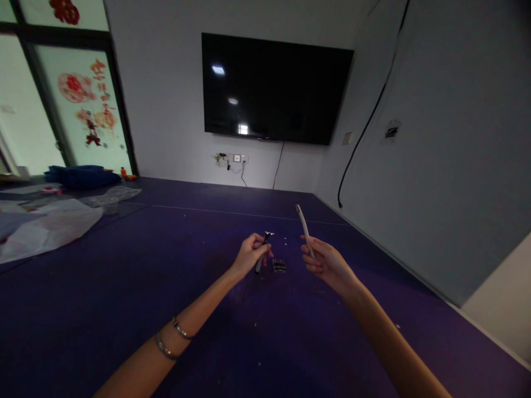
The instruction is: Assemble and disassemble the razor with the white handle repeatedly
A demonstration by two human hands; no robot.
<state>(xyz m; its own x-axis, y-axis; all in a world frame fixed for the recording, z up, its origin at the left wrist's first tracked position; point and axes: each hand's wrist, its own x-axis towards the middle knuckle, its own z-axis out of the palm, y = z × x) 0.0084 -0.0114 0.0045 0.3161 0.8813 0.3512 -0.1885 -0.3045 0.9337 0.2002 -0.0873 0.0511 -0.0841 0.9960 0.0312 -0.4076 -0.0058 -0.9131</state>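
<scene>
a razor (pixel 259 263) is pinched by the left hand (pixel 251 254) and a white toothbrush (pixel 305 225) by the right hand (pixel 326 262), both best gripped by their handles, clear of the razor's head.

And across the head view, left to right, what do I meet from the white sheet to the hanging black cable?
White sheet → razor-like tool in left hand → small dark item → slim white stick in right hand → hanging black cable.
</scene>
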